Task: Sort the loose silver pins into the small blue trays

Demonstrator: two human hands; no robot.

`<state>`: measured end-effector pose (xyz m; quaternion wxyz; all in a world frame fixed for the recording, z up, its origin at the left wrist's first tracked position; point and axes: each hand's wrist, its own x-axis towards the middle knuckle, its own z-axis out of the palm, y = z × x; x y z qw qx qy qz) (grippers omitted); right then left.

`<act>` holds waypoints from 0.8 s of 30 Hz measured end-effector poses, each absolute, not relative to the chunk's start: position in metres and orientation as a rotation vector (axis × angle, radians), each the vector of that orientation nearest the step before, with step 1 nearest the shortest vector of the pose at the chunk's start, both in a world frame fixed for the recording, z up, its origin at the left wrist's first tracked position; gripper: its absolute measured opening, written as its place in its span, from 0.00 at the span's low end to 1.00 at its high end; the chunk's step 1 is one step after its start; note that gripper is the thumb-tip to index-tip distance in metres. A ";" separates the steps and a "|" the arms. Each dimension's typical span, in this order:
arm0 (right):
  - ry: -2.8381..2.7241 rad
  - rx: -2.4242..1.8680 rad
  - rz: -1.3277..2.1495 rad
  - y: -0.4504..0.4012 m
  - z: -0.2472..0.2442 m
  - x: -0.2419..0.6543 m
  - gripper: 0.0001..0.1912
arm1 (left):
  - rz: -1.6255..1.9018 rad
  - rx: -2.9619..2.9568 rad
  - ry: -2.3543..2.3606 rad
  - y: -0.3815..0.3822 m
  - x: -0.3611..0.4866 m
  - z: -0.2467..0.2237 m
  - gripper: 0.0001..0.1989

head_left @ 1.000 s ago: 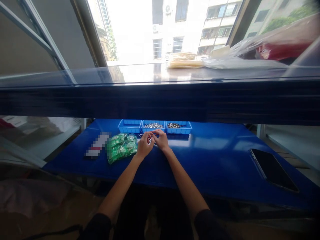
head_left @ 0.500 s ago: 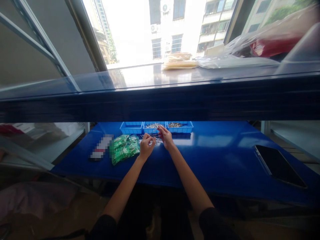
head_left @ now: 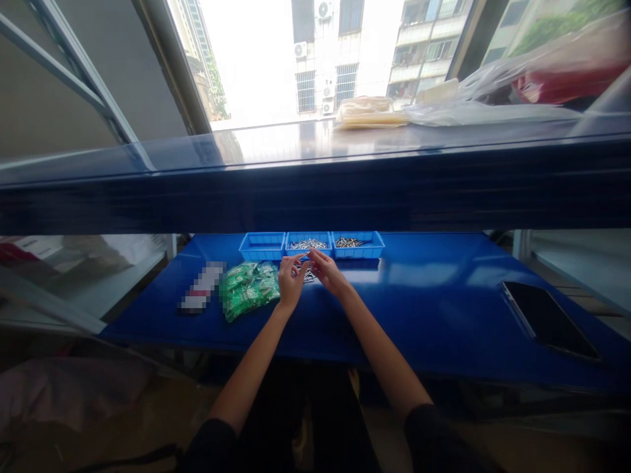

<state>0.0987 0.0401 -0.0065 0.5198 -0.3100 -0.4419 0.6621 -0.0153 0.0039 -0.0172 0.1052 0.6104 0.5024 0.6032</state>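
Okay so your left hand (head_left: 290, 284) and right hand (head_left: 332, 273) have their fingertips right up close by the middle blue tray (head_left: 291, 251), fingers bent in, but honestly can't tell if either one's actually pinching anything. The loose thin metal pieces (head_left: 309, 276) are on the blue table (head_left: 419, 295), showing between your hands, with those green packets (head_left: 249, 292) just left of them.

Left hand (head_left: 291, 286), right hand (head_left: 331, 274) close together; fingers (head_left: 321, 261) bent, forearms (head_left: 260, 361) extended.
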 end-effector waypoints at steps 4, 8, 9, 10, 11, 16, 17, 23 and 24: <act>-1.175 -0.763 1.610 0.038 -0.010 0.095 0.19 | 1.841 1.726 1.499 0.004 -0.017 -0.016 0.13; -1.157 -0.713 1.667 0.034 -0.007 0.092 0.18 | 1.889 1.662 1.510 0.003 -0.018 -0.016 0.13; -1.153 -0.698 1.672 0.033 -0.007 0.092 0.18 | 1.892 1.659 1.507 0.003 -0.018 -0.016 0.13; -1.152 -0.684 1.677 0.032 -0.006 0.091 0.18 | 1.896 1.658 1.505 0.002 -0.017 -0.016 0.13; -1.155 -0.673 1.682 0.031 -0.006 0.091 0.19 | 1.901 1.657 1.504 0.002 -0.017 -0.016 0.13; -1.170 -0.706 1.707 0.029 -0.008 0.087 0.21 | 1.941 1.574 1.508 0.002 -0.015 -0.015 0.14; -1.171 -0.713 1.714 0.029 -0.009 0.086 0.21 | 1.945 1.550 1.506 0.002 -0.015 -0.015 0.15; -1.227 -0.801 1.633 0.027 -0.006 0.083 0.20 | 1.947 1.438 1.493 0.004 -0.015 -0.017 0.15; -1.248 -0.814 1.611 0.026 -0.005 0.084 0.20 | 1.948 1.426 1.499 0.005 -0.015 -0.018 0.15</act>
